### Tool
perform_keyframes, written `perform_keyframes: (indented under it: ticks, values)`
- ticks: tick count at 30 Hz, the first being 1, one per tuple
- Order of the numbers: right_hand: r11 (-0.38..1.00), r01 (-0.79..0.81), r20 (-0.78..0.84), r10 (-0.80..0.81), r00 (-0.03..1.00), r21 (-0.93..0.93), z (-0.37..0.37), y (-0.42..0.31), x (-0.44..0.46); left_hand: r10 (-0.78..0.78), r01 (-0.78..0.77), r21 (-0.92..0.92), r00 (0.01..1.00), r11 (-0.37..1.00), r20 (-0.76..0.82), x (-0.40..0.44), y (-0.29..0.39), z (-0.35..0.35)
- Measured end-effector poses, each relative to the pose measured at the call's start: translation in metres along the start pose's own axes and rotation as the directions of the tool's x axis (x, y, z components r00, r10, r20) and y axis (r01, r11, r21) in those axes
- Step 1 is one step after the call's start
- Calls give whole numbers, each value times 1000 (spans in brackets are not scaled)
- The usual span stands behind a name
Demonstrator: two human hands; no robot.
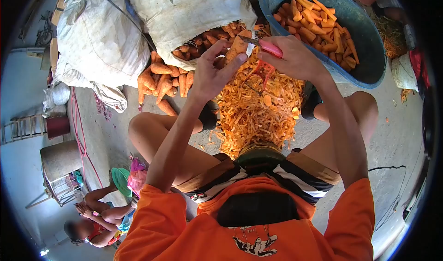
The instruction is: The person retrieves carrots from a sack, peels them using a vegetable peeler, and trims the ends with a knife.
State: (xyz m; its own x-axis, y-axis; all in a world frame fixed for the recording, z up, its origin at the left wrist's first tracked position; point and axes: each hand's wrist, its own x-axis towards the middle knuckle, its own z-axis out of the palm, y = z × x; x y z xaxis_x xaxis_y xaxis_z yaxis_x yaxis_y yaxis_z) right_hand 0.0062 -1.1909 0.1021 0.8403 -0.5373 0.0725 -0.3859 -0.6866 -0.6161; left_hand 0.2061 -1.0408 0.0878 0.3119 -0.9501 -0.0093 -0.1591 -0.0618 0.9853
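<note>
My left hand [213,72] is closed around a thick carrot [236,50], held upright over the peelings. In my right hand [295,58] is a knife [271,48] with a pink-red handle. Its dark blade reaches the carrot's upper end. Just below the right fingers shows a red plastic tool [264,70], shaped like a peeler; whether the hand also holds it, I cannot tell. A large heap of orange peelings [258,118] lies beneath both hands, between my legs.
A blue tub [376,69] with peeled carrots stands ahead right. An open white sack [184,12] spills unpeeled carrots [161,78] onto the floor; another full sack [101,35] stands left of it. Another person [104,219] sits at lower left near a green basin [121,181].
</note>
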Motion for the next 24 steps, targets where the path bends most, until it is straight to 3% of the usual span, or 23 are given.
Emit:
perform_keyframes:
  ticks: [3, 6, 8, 9, 10, 12, 13, 15, 17, 18, 19, 21, 24]
  values:
    - [1000, 18, -35, -19, 999, -3, 12, 3, 4, -9, 9, 15, 1000, 1000, -27, -5, 0, -3]
    - [1000, 15, -21, -16, 1000, -10, 22, 21, 17, 24, -28, 99, 999, 995, 44, -11, 9, -10]
    - [1000, 3, 14, -3, 1000, -18, 27, 45, 25, 337, -373, 104, 906, 922, 256, -15, 13, -17]
    - [998, -42, -24, 41, 999, -54, 30, 64, 27, 342, -378, 105, 903, 920, 258, -16, 12, -17]
    - [992, -95, -66, 89, 994, -86, 29, 71, 27, 254, -245, -66, 934, 967, 250, -17, 9, -15]
    - [991, -126, -96, 121, 988, -49, 22, 75, 30, 54, 21, -350, 978, 936, 204, -22, 13, -9]
    - [989, -145, -122, 142, 982, -15, 11, 68, 36, 50, 18, -355, 982, 935, 181, -25, 13, -9]
    - [981, -186, -86, 181, 980, -53, -5, 29, 34, -235, 286, -612, 958, 738, 165, -23, 12, -10]
    - [960, 23, -245, 48, 968, 280, -4, 21, 30, -268, 321, -628, 946, 709, 180, -20, 7, -13]
    - [869, 186, -299, -46, 953, 458, 1, 13, 29, -314, 374, -677, 924, 633, 217, -18, 2, -15]
    - [872, 178, -293, -42, 955, 457, 4, -2, 26, -357, 426, -720, 898, 549, 259, -19, 1, -15]
    - [653, 287, -289, -107, 951, 701, 10, -32, 16, -317, 371, -736, 922, 566, 222, -20, 2, -7]
    - [747, 373, -289, -249, 924, 550, 23, -53, 7, -260, 328, -774, 941, 542, 217, -18, 1, 3]
